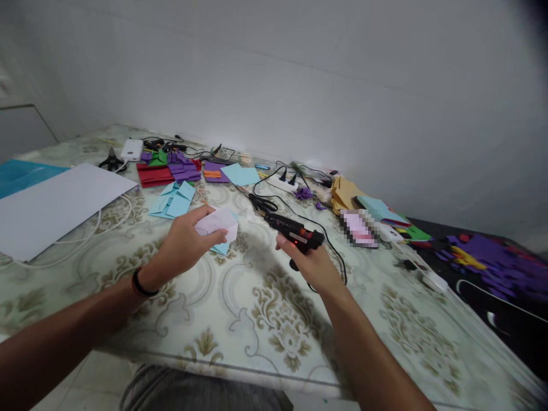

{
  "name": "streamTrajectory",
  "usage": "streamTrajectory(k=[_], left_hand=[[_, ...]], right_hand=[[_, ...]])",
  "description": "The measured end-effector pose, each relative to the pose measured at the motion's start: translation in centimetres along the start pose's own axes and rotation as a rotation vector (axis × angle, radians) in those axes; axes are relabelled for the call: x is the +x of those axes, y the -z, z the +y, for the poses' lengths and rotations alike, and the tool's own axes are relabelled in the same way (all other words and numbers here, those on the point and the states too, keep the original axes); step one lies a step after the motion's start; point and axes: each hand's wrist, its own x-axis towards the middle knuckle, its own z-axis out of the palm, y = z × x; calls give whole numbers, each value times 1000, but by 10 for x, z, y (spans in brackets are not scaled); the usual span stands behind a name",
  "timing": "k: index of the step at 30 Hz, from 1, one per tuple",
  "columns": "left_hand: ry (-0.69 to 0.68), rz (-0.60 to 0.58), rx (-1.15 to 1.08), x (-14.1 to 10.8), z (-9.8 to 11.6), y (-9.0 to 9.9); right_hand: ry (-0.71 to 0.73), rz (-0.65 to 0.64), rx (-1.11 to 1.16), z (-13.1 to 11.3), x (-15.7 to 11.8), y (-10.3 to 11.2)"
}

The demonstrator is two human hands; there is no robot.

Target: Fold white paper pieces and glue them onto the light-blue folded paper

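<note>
My left hand pinches a folded piece of pale paper between thumb and fingers, with a light blue paper edge showing beneath it. In my right hand is a black glue gun, its nozzle pointing left toward the paper and a small red light glowing on its side. A gap separates the nozzle from the paper. Black scissors lie just beyond the nozzle. Behind my left hand rests a folded light blue paper piece on the patterned tablecloth.
White sheets and a white cable lie at the left. Folded red and purple papers sit at the back. A power strip feeds the gun's black cord. Rightward are a phone with a blurred screen and purple scraps.
</note>
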Motion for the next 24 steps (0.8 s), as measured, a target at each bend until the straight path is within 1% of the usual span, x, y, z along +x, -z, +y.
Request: streamTrajectory(k=[3,7,9,15,20,24], left_hand=[[-1,-24,34,0,-1,-1],[5,-63,2,0,0,-1],[11,-70,2,1,1,-1],[20,-60,84,1,0,0],[-16,-35,151,2,-1,0],[-27,-35,146,2,-1,-1]], right_hand=[[25,-50,-3,-4,-6,-1],[86,-221,-1,-12,-9,-6],[92,-264,8,-17,-9,-10],[113,-266,-49,-25,-10,-18],[98,-262,-75,-23,-11,-18],[97,-255,-82,-21,-12,-19]])
